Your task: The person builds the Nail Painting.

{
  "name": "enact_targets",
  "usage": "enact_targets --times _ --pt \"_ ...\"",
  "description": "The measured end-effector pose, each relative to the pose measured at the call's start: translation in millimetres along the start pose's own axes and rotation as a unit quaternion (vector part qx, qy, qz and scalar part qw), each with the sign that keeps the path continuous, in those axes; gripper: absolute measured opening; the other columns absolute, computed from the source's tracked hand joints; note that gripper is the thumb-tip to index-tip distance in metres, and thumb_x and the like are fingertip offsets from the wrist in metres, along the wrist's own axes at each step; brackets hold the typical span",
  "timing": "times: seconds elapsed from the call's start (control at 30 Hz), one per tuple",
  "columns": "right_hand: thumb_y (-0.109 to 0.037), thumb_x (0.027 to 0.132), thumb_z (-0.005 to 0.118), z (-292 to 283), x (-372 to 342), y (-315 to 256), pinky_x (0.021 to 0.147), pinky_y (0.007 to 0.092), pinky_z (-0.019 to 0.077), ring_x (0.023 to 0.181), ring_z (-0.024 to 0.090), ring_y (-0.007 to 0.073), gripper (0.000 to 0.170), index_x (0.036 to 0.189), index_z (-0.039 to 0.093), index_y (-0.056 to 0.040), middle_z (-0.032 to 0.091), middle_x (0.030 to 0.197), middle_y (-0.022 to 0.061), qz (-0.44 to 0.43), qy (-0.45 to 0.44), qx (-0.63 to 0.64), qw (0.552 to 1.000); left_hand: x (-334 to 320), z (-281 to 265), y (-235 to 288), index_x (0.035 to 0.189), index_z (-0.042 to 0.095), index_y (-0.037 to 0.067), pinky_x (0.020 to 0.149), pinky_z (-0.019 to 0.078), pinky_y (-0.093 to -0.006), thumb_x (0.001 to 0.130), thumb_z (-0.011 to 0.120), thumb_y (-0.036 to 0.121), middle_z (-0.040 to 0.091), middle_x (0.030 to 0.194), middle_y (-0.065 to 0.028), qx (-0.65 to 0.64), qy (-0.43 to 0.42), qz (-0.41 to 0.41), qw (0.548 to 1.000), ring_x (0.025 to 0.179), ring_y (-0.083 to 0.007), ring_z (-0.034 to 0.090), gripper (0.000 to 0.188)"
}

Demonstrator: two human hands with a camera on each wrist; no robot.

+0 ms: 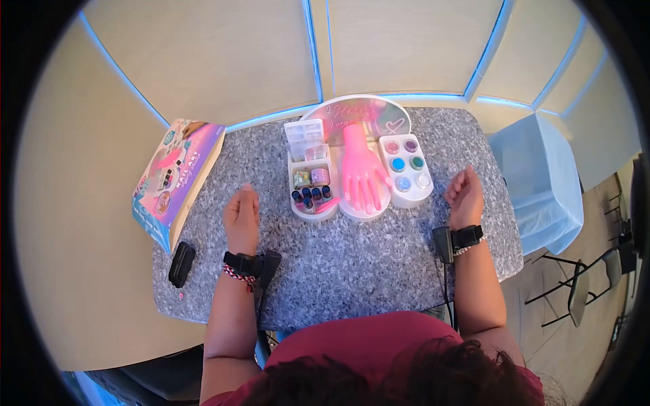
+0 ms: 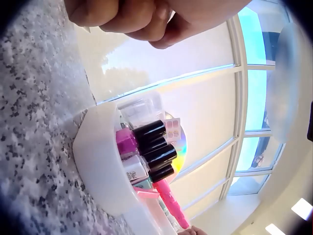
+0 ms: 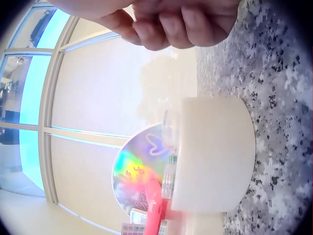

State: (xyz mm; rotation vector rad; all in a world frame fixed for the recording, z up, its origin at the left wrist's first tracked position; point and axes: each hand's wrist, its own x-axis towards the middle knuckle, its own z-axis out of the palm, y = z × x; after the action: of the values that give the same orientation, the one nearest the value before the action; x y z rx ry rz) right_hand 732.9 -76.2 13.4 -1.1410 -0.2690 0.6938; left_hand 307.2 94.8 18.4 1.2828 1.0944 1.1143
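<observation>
My left hand (image 1: 242, 211) rests on the table left of a nail art set, its fingers loosely curled around nothing. The right hand (image 1: 466, 196) lies on the other side, palm turned inward, also holding nothing. Between them stands a pink model hand (image 1: 362, 169) on a white base before a rounded sign (image 1: 393, 125). Its left tray (image 1: 318, 218) holds nail polish bottles (image 2: 156, 155) with black caps, rolls of tape (image 1: 319, 177) and an upright clear case (image 1: 304, 137). On the right tray (image 1: 411, 201) sit several small round pots (image 1: 398, 164) of colour.
A colourful nail art box (image 1: 172, 172) leans at the table's left edge. In front of it lies a black case (image 1: 181, 264). Cables run from both wrist cameras. A blue-covered stand (image 1: 538, 183) and folding chairs (image 1: 579, 291) are off to the right.
</observation>
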Motion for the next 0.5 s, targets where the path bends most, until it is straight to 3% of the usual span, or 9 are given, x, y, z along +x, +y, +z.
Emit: enact_targets --times 0.03,0.07,0.13,0.37,0.5 --pt "-0.045 0.115 0.058 -1.0 -1.2 -2.5 0.054 0.0296 0.0317 0.060 0.040 0.0108 0.046 0.079 0.051 -0.0177 0.043 0.070 -0.0047 0.002 -0.039 0.021 0.999 -0.4 0.8 2.9 0.081 0.058 0.013 0.049 0.0263 -0.0247 0.118 0.060 0.042 0.049 0.072 0.0081 -0.029 0.021 -0.014 0.999 0.055 -0.0010 0.036 0.047" --pt "-0.045 0.115 0.058 2.0 -2.0 -1.9 0.054 0.0296 0.0317 0.060 0.040 0.0108 0.046 0.079 0.051 -0.0177 0.043 0.070 -0.0047 0.001 -0.039 0.020 0.999 -0.1 1.9 4.3 0.073 0.050 0.016 0.047 0.0228 -0.0257 0.118 0.060 0.043 0.043 0.067 0.0087 -0.059 0.042 -0.028 0.997 0.052 -0.0014 0.032 0.053" --pt "-0.043 0.114 0.060 13.0 -5.5 -2.4 0.051 0.0321 0.0174 0.055 0.022 0.0098 0.056 0.072 0.030 -0.0215 0.025 0.065 -0.0069 -0.008 0.024 0.025 0.999 1.1 -0.3 3.3 0.071 0.047 0.017 0.046 0.0220 -0.0259 0.118 0.060 0.044 0.041 0.065 0.0085 -0.071 0.045 -0.037 0.996 0.050 -0.0020 0.031 0.056" --pt "-0.039 0.114 0.060 10.6 -10.9 -5.5 0.050 0.0320 0.0167 0.053 0.021 0.0099 0.055 0.071 0.030 -0.0222 0.023 0.063 -0.0072 -0.002 -0.003 0.052 0.999 -0.6 4.7 5.5 0.067 0.042 0.018 0.044 0.0206 -0.0266 0.118 0.058 0.046 0.038 0.061 0.0081 -0.075 0.067 -0.040 0.994 0.047 -0.0031 0.029 0.061" --pt "-0.037 0.114 0.058 8.2 -8.2 -5.8 0.048 0.0319 0.0165 0.053 0.019 0.0101 0.057 0.069 0.027 -0.0221 0.021 0.062 -0.0067 0.048 -0.008 0.102 0.994 -1.3 5.5 3.7 0.066 0.042 0.018 0.044 0.0208 -0.0264 0.118 0.058 0.045 0.038 0.062 0.0082 -0.071 0.057 -0.025 0.996 0.047 -0.0024 0.030 0.061"
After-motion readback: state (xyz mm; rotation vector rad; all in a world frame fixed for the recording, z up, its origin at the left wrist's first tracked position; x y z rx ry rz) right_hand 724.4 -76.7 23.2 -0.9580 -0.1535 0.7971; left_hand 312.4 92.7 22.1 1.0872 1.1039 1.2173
